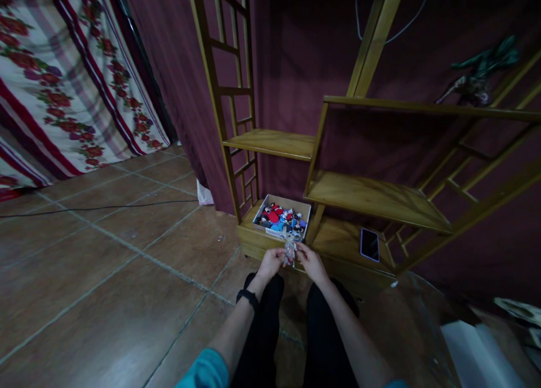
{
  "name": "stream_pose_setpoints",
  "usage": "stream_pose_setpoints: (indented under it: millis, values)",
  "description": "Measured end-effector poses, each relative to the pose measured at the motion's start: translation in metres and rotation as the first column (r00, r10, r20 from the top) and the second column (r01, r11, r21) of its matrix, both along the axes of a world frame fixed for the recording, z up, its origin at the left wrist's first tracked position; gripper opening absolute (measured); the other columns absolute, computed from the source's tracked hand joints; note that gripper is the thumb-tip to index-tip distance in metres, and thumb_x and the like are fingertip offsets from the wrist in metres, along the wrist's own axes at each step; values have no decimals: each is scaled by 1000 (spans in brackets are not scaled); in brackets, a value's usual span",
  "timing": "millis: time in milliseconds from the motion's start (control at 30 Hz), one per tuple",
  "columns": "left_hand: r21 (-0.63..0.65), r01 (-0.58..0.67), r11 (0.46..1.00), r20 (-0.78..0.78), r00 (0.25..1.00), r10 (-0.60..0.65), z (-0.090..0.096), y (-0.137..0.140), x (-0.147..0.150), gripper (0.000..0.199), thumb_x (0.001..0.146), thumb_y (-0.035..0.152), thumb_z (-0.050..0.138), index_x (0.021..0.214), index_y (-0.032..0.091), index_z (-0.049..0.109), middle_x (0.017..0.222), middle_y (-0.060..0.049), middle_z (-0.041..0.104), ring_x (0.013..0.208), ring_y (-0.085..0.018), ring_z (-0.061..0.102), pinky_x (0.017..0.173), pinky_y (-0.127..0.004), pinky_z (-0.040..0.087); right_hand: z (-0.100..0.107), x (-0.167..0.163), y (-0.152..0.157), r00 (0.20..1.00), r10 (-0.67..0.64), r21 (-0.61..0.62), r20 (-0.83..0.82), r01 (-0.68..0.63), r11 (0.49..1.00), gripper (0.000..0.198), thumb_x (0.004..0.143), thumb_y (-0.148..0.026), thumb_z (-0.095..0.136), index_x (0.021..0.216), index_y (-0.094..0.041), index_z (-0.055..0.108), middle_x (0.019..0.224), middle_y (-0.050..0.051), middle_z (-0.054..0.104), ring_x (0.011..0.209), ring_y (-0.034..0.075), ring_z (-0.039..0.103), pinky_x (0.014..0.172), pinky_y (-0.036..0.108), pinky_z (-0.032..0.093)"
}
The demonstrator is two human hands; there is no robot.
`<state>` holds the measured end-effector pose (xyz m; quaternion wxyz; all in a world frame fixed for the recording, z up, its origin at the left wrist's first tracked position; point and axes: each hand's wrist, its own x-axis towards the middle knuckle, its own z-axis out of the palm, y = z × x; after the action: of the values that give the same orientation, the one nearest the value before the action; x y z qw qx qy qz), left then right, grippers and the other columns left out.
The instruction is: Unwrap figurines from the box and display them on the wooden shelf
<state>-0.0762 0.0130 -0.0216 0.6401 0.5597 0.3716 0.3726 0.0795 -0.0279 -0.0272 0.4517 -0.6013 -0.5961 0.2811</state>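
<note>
Between both hands is a small clear plastic packet [289,252], shiny and crinkled; what is inside it is too small to make out. My left hand [271,262] pinches its left side, with a dark band on that wrist. The fingers of my right hand [310,261] close on its right side. Just beyond the hands, a shallow white cardboard box [301,206] sits on the low wooden shelf. It holds a jumble of small coloured figures [281,216] in red, blue, black and white.
A wooden shelf unit [350,196] with several staggered boards rises in front of me. A phone [369,245] lies on its lower right board, and a green figurine [477,75] stands on the upper right one. A dark cable [97,208] crosses the tiled floor at left.
</note>
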Motion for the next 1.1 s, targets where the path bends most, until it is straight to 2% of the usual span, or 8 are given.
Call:
stream_pose_setpoints:
  millis: [167,300,567,800,1100]
  values:
    - [0,-96,995,2,995,96,1,0,-1,16,63,28,61,62,12,66,52,-3,62,44,-8,47,45,-20,34,-2,0,-1,999,-8,6,-53,9,1000,34,79,-31,47,110,-26,58,96,4,66,73,16,63,66,29,51]
    - [-16,-167,986,-25,986,167,0,0,0,22,62,32,64,70,12,69,57,-4,64,46,-9,49,45,-20,35,-1,0,-1,996,47,-7,-74,-48,999,29,77,-34,48,100,-23,64,85,4,68,72,17,62,66,31,50]
    - [21,-181,983,-48,982,182,-9,3,-1,27,63,37,66,71,11,68,56,-4,64,48,-10,52,44,-19,35,3,-5,1,969,186,-16,-165,-191,981,29,74,-39,52,91,-19,66,79,4,68,76,18,62,70,31,48]
    - [-28,-175,984,-33,984,174,-3,0,1,30,59,38,69,71,11,66,60,-6,66,53,-12,57,44,-19,36,-3,-1,2,991,60,-48,-122,-66,997,30,74,-42,52,84,-17,65,72,3,67,64,17,59,59,27,47]
    - [-83,-134,988,30,990,137,6,-5,1,34,52,38,75,70,12,62,61,-5,66,56,-15,61,46,-21,40,-9,0,4,976,61,-93,-207,-82,992,29,78,-41,45,88,-18,60,77,4,66,59,15,59,53,25,47]
